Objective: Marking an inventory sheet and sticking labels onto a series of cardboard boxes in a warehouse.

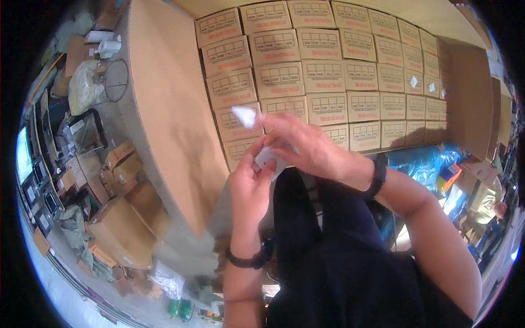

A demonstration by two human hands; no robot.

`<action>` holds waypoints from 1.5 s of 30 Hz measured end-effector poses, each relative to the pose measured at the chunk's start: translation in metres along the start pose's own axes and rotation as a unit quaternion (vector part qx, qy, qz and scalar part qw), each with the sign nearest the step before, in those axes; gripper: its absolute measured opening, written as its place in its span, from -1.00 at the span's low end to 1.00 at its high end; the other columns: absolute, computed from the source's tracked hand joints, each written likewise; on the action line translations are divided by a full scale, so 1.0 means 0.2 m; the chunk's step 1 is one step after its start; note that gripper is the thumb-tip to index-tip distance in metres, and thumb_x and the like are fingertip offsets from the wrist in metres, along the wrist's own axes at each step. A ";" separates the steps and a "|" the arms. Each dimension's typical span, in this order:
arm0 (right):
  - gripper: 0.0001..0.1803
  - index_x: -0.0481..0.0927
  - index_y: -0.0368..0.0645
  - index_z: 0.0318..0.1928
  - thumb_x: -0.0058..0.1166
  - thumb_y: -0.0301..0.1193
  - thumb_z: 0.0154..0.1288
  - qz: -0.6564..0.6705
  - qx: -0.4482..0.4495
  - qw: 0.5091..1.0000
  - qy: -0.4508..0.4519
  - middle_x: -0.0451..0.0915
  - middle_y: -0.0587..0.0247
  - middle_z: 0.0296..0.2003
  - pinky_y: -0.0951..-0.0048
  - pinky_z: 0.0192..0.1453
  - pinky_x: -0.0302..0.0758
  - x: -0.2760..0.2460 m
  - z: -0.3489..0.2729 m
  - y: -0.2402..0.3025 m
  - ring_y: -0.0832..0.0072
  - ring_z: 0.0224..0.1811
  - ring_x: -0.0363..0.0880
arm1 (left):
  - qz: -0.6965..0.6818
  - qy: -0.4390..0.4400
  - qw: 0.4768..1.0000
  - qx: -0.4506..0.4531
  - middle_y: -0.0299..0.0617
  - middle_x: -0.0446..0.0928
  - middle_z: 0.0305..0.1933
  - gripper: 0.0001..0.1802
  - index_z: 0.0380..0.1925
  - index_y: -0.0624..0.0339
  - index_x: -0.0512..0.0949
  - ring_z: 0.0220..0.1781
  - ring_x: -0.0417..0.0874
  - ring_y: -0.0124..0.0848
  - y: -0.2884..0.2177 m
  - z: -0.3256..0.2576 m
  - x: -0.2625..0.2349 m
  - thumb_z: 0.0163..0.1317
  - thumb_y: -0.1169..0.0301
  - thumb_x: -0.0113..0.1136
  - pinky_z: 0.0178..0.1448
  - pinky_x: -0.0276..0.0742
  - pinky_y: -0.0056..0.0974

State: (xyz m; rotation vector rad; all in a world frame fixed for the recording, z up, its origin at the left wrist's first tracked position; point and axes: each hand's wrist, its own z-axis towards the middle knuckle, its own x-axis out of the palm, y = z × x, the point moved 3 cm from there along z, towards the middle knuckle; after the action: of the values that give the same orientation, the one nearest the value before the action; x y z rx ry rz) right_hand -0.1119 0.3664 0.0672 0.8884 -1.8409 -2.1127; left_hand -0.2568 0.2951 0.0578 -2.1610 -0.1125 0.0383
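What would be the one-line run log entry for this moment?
left hand: holds small white sheet | right hand: pinches white strip above it | behind: stacked cardboard boxes

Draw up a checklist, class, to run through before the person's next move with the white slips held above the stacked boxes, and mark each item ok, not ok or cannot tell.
1. Left hand grips the white sheet: ok.
2. Right hand pinches the small white slip: ok.
3. Slip fully peeled from the sheet: cannot tell.
4. Stacked boxes sit in even rows: ok.
5. Both hands in clear view: ok.
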 end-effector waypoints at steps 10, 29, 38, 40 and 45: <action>-0.43 0.43 -0.18 0.23 0.10 -0.54 0.14 -0.125 -0.197 0.971 0.043 0.55 0.10 -0.08 0.25 -0.07 0.58 0.04 -0.09 -0.01 0.19 -0.12 0.59 | -0.022 0.031 0.998 -0.041 -0.32 0.54 -0.27 -0.61 0.05 0.36 0.45 -0.31 0.46 -0.54 0.07 -0.04 -0.05 0.30 0.36 0.19 -0.21 0.43 -0.36; -0.17 0.14 0.07 0.36 0.28 -0.40 0.10 -0.269 0.310 0.861 -0.301 0.46 0.21 0.08 0.23 -0.21 0.53 -0.32 -0.05 -0.84 0.29 -0.14 0.59 | -0.106 -0.117 0.987 0.018 0.02 0.48 0.13 -0.51 0.19 0.47 0.35 0.15 0.52 -0.27 0.04 -0.05 -0.09 0.29 0.51 0.15 0.22 0.43 -0.16; -0.28 0.34 -0.12 0.19 0.32 -0.14 0.06 -0.198 0.457 0.839 -0.219 0.47 0.00 -0.12 0.09 -0.08 0.50 -0.86 -0.44 -1.18 0.01 -0.10 0.54 | -0.103 -0.002 0.994 -0.021 -0.02 0.45 0.11 -0.51 0.15 0.38 0.37 0.12 0.50 -0.32 0.02 0.01 0.10 0.21 0.57 0.22 0.25 0.40 -0.23; -0.36 0.39 -0.20 0.04 0.36 -0.16 0.02 -0.354 0.420 0.797 -0.252 0.50 0.03 -0.17 0.09 -0.10 0.50 -0.81 -0.47 -1.13 0.02 -0.12 0.54 | -0.072 -0.027 0.997 -0.009 -0.03 0.45 0.10 -0.53 0.13 0.37 0.38 0.12 0.50 -0.33 0.02 0.01 0.12 0.21 0.55 0.23 0.25 0.40 -0.23; -0.44 0.37 -0.24 0.09 0.30 -0.25 0.18 0.061 0.269 0.949 -0.153 0.55 0.24 -0.34 0.45 -0.11 0.48 -0.66 -0.33 -0.50 0.43 -0.22 0.54 | -0.087 -0.032 0.996 0.017 -0.03 0.45 0.11 -0.51 0.14 0.36 0.37 0.13 0.51 -0.30 -0.10 0.04 0.29 0.20 0.57 0.24 0.26 0.40 -0.19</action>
State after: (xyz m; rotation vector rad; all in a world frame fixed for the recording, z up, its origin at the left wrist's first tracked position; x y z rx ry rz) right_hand 0.0540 0.4002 0.0086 0.5315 -2.6293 -1.7741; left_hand -0.2012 0.3189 0.0704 -2.1094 -0.3335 0.0099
